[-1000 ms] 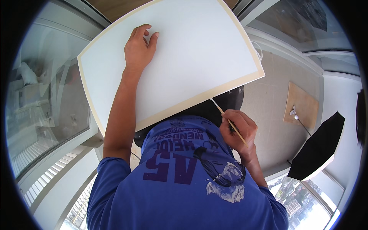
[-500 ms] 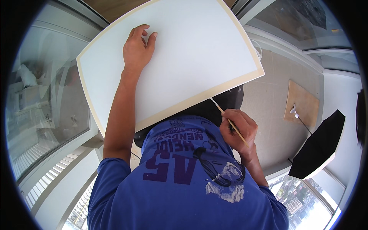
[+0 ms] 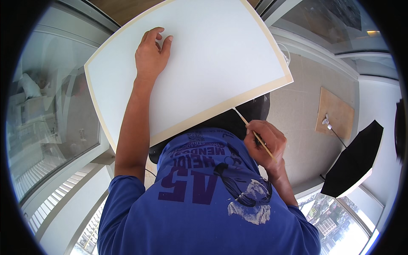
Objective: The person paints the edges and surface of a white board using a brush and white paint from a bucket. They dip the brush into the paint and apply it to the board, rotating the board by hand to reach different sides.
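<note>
A large white board (image 3: pixel 204 55) with a tan tape border along its edges lies tilted in front of me. My left hand (image 3: pixel 151 53) rests on its upper left part, fingers loosely bent and thumb apart, with nothing in it. My left forearm lies across the board's left side. Just below the near edge, on the right, my right hand (image 3: pixel 265 142) pinches a slim paintbrush (image 3: pixel 243 120) with a pale wooden handle. Its white tip points up and left at the board's taped edge; whether it touches cannot be made out.
Beneath the board shows a black surface (image 3: pixel 257 108). A clear round container (image 3: pixel 284 54) stands partly hidden beyond the right corner. To the right are a brown wooden panel (image 3: pixel 335 112) and a black photo umbrella (image 3: pixel 352 163) on a stand. Glass panels (image 3: pixel 55 110) line the left side.
</note>
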### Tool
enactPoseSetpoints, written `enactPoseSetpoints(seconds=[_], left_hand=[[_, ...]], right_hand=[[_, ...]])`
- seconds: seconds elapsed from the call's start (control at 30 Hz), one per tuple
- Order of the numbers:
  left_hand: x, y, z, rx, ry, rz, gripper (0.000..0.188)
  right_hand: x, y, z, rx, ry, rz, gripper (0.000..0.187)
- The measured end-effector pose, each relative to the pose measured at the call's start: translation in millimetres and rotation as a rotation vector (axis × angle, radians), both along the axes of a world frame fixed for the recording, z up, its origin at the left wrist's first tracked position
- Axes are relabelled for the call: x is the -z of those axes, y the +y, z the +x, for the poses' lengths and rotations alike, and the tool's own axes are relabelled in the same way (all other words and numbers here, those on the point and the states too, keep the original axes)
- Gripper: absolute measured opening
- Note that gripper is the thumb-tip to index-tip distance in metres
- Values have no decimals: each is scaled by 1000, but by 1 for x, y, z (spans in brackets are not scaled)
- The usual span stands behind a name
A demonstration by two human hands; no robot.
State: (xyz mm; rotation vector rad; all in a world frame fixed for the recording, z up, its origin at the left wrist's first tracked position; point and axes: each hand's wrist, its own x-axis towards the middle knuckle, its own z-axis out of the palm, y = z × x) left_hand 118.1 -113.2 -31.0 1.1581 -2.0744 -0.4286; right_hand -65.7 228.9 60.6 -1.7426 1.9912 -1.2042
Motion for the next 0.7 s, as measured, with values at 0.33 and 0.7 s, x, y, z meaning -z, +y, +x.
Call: enactPoseSetpoints(seconds=[0.33,0.7], left_hand=[[0,0,0,2,-6,-3,34],[0,-1,0,12,-3,-46,32]], right_hand=[[2,1,-3,54,25,10,22],[2,1,-4,41,15,5,21]])
